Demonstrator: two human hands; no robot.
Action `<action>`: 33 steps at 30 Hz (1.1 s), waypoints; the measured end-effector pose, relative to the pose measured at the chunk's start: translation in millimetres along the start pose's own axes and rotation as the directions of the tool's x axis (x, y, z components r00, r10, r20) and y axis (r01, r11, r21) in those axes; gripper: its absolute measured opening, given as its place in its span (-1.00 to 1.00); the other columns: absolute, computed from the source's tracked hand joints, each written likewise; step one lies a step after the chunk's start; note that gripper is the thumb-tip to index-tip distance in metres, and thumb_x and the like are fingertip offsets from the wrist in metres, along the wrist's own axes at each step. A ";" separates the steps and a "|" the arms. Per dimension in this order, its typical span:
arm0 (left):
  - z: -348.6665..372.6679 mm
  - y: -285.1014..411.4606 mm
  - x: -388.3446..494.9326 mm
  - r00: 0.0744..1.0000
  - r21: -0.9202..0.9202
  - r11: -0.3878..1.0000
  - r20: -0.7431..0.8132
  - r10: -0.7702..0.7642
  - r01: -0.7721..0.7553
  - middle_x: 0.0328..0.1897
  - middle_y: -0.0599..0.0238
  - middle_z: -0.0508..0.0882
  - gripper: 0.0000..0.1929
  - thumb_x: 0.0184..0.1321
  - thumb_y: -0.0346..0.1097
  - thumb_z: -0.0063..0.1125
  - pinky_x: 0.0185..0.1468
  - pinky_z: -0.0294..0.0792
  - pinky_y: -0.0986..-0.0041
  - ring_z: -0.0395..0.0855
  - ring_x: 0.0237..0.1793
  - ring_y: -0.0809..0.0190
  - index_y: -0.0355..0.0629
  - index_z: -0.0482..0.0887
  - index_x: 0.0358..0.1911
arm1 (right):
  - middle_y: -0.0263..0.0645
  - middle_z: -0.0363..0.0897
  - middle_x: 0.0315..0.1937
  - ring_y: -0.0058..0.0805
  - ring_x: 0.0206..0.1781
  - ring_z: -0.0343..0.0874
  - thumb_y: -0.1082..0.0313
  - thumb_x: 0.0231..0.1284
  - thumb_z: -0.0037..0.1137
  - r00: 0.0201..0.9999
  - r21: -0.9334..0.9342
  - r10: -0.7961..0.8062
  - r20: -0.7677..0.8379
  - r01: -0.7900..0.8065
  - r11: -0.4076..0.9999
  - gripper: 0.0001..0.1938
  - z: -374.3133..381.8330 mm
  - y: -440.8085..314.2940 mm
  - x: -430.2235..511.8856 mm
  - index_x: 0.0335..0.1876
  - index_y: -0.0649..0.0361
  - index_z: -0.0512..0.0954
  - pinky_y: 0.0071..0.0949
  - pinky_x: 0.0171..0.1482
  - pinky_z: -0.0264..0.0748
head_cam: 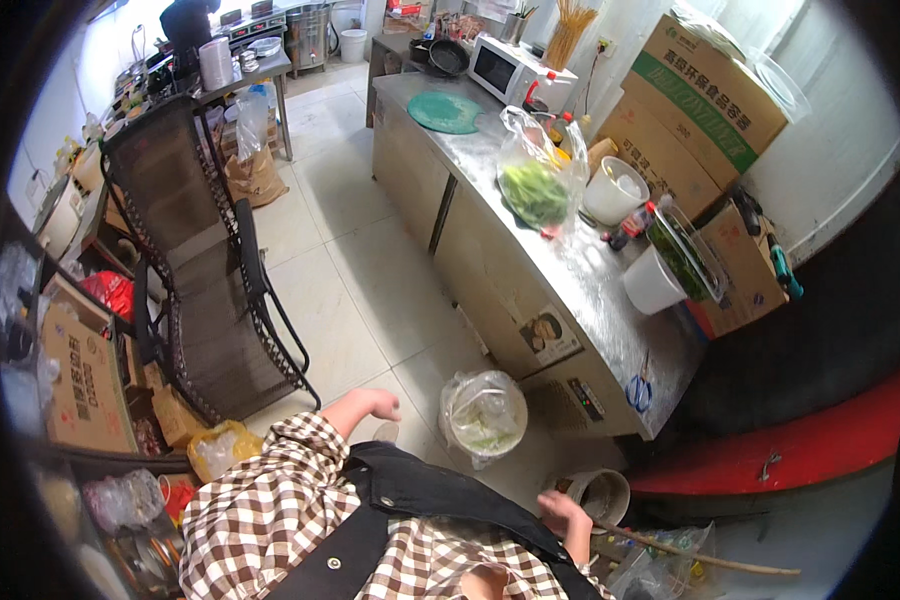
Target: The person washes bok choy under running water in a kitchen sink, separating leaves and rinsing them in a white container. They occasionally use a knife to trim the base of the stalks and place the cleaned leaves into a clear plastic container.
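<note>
My left hand (381, 405) hangs out over the tiled floor with its fingers curled and nothing seen in it. Lower right, my right hand (562, 512) is beside an open bucket (607, 495); its fingers are blurred, and I cannot tell whether it touches the rim. Between my hands stands a lined waste bin (484, 418), its clear bag holding some green scraps. A steel worktop (570, 270) runs along the right, bearing a bag of leafy greens (534, 191) and blue-handled scissors (639, 391) near its front end.
A black mesh reclining chair (202, 277) takes up the left, near cardboard boxes (82, 382). The worktop also holds a green cutting board (444, 112), a microwave (499, 71) and white tubs (615, 191). Low on the right, a wooden stick (705, 556) slants past plastic bags.
</note>
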State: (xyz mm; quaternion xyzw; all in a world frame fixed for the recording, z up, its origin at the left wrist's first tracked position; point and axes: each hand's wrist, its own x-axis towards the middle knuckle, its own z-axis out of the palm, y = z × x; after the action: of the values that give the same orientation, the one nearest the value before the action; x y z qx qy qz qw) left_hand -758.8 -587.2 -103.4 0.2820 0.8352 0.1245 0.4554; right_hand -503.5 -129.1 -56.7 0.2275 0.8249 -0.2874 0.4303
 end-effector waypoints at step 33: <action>-632.4 25.0 267.2 0.885 0.345 0.928 -0.376 0.274 -0.141 -0.32 0.18 0.54 -0.29 -0.11 -0.31 0.17 -0.27 0.45 0.28 0.59 -0.32 0.04 0.09 0.27 0.25 | 0.10 0.56 -0.23 -0.20 -0.24 0.61 0.56 -0.02 -0.15 0.855 -0.249 -0.372 -0.360 0.296 0.922 -0.54 -546.1 -585.0 350.4 0.11 0.30 0.38 -0.36 -0.24 0.52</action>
State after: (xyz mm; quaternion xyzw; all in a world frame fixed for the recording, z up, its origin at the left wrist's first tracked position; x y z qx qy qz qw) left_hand -1389.2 -379.9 74.2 0.4050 0.8867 0.0986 0.2003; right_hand -1368.5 -146.2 65.2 0.0934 0.9452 -0.2277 0.2147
